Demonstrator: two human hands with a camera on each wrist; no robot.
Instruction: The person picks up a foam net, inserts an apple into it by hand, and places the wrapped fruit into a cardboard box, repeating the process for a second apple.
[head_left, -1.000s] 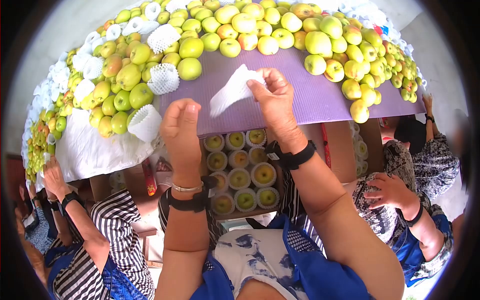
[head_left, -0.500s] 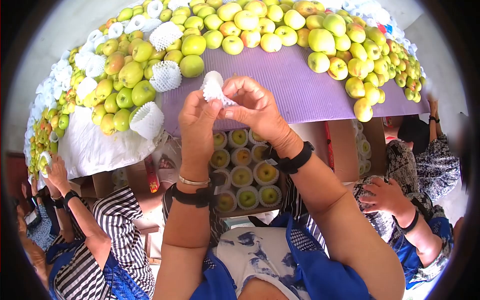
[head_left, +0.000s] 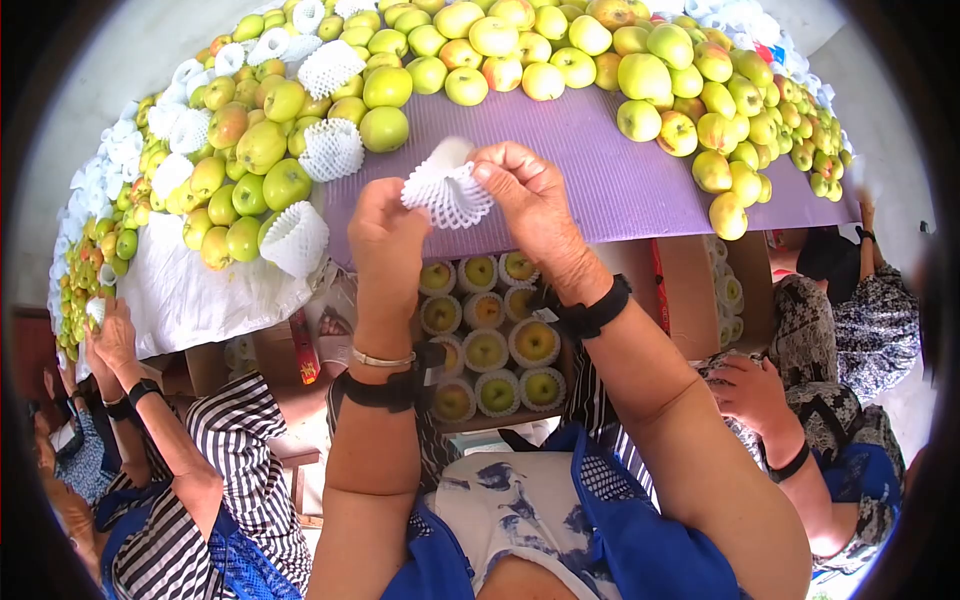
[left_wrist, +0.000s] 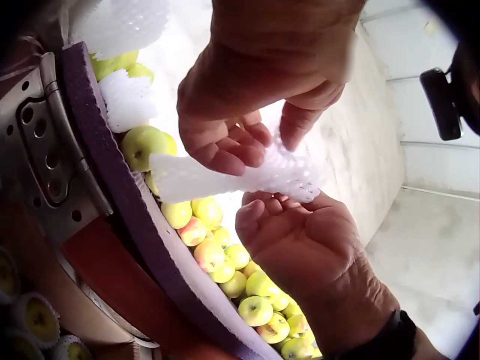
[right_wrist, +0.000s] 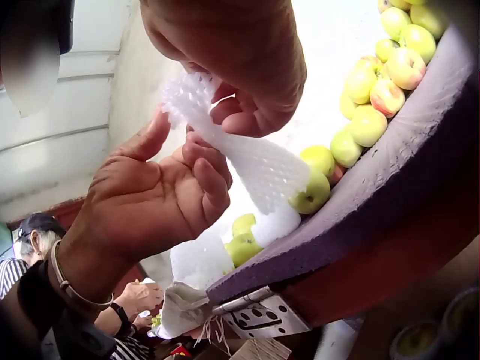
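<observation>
A white foam net sleeve (head_left: pixel 455 200) is stretched between both hands above the front of the purple table mat (head_left: pixel 610 200). The left hand (head_left: pixel 388 235) pinches its left edge, and the right hand (head_left: pixel 532 205) pinches the upper right edge between thumb and fingers. In the left wrist view, the net (left_wrist: pixel 225 180) hangs out to one side of the fingers. The right wrist view shows the net (right_wrist: pixel 262 169) flared at one end and gathered near the fingertips. No apple is in either hand.
Green-yellow apples (head_left: pixel 490 38) are heaped along the back and both sides, with loose foam nets (head_left: pixel 332 150) at the left. Below the table edge, a box holds netted apples (head_left: pixel 486 350). Other people's hands (head_left: pixel 115 335) are at the left and right (head_left: pixel 748 392).
The hands came together on the net, then moved slightly apart, and it has spread from a flat, folded shape into an opened one. The neighbour's hand at the right has shifted down.
</observation>
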